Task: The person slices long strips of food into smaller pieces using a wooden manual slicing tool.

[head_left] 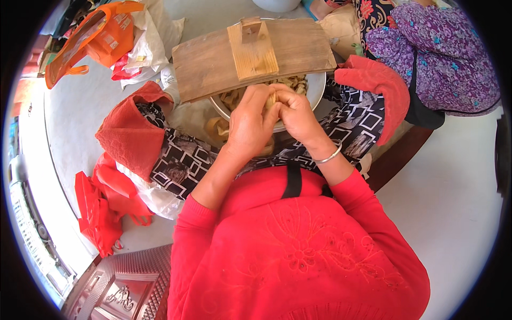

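Note:
My left hand (249, 118) and my right hand (300, 116) meet over the near side of a round metal basin (321, 100). Fingers of both are closed around a small pale-yellow piece (271, 101), mostly hidden, whose kind I cannot make out. Similar yellowish-brown strips or pieces (296, 84) lie in the basin. Across its far part rests a brown wooden board (202, 65) with a lighter wooden block (253, 56) fixed or laid on top. My right wrist wears a silver bangle (329, 153).
Left stand an orange bag (112, 37), a white bag (154, 32) and a red bag (98, 213). Red padded covers (133, 128) lie over my knees. Another person in purple floral clothing (442, 53) sits at far right. A brown carved panel (128, 293) is at lower left.

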{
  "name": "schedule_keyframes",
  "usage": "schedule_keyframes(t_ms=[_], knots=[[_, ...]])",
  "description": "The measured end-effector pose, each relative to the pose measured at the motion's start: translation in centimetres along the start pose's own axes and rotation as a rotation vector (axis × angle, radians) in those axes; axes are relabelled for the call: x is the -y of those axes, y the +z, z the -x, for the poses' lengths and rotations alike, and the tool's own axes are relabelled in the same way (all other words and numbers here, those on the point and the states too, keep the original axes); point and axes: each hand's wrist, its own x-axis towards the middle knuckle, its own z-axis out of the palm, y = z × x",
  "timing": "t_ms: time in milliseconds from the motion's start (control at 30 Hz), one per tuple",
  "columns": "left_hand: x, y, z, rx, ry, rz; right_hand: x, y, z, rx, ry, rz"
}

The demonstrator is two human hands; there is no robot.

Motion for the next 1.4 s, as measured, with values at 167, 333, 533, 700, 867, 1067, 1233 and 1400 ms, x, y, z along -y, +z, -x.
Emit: schedule_keyframes(t_ms=[167, 333, 533, 700, 867, 1067, 1233, 1400], knots=[[2.2, 1.2, -0.8, 0.012, -0.302, 0.169, 1.8, 0.6, -0.2, -0.168, -0.468, 0.530], [1.5, 0.8, 0.7, 0.061, -0.785, 0.723, 0.7, 0.6, -1.1, -0.274, -0.473, 0.459], [2.2, -0.9, 4.2, -0.002, -0.306, 0.125, 0.1, -1.1, -1.7, -0.056, -0.092, -0.144], [1.4, -2.8, 1.8, 0.046, 0.154, -0.524, 3.5, -3.4, -3.0, 0.092, -0.084, 0.155], [1.5, -2.4, -0.4, 0.048, -0.075, -0.035, 4.5, -3.3, -4.1, 0.377, 0.203, 0.051], [5.2, -4.4, -3.9, 0.165, -0.388, 0.491, 4.4, -3.9, -6.2, 0.187, 0.154, 0.061], [7.0, -4.8, -7.1, 0.136, -0.406, 0.462, 2.9, -3.1, -8.2, 0.066, -0.045, 0.253], [8.7, -2.7, -8.1, 0.026, -0.201, 0.071, 2.2, -2.5, -8.7, -0.020, -0.224, 0.618]])
